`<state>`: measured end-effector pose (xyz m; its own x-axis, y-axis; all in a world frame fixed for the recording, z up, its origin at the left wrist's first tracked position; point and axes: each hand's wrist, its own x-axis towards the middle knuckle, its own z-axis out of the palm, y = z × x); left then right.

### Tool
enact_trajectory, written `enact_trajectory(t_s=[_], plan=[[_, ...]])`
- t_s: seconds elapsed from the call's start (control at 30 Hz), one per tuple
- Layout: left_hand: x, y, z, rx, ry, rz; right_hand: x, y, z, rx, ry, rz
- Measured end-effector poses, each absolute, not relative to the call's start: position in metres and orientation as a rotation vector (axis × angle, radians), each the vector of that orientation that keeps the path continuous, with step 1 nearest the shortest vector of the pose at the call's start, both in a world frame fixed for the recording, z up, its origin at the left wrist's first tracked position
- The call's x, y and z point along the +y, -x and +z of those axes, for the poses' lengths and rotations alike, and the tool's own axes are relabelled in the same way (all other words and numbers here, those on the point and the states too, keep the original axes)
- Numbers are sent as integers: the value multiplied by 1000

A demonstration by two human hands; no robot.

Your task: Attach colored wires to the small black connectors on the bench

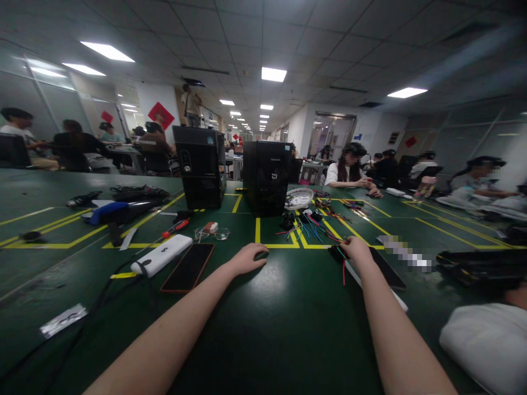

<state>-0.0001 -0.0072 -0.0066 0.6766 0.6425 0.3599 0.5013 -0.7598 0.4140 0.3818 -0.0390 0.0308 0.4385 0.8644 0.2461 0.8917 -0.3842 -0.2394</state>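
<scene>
My left hand (249,259) rests on the green tabletop (263,329) with thumb and fingers apart, holding nothing. To its left lie a dark phone (188,267) with an orange edge, a white power bank (162,255) and a pair of glasses (222,234). My right hand (356,251) is closed in a pinch on a thin red wire (344,273), whose end hangs below the fingers. Under that hand are a dark object and a white strip (398,300), partly hidden by my arm. A bundle of coloured wires (310,227) lies between and beyond my hands.
Two black computer towers (201,170) (265,178) stand ahead. A white basket (299,198) sits beside the right one. Tools and cables (135,193) lie at left; a black tray-like part (480,267) is at right. A person's white sleeve (486,343) reaches in at lower right.
</scene>
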Motion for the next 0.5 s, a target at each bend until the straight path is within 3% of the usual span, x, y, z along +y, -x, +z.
enact_trajectory(t_s=[0.23, 0.5], plan=[[-8, 2, -4, 911, -2589, 704, -42, -377, 37, -1202, 2222, -85], [-8, 1, -5, 903, -2596, 714, -38, -384, 25, -1254, 2225, 91]])
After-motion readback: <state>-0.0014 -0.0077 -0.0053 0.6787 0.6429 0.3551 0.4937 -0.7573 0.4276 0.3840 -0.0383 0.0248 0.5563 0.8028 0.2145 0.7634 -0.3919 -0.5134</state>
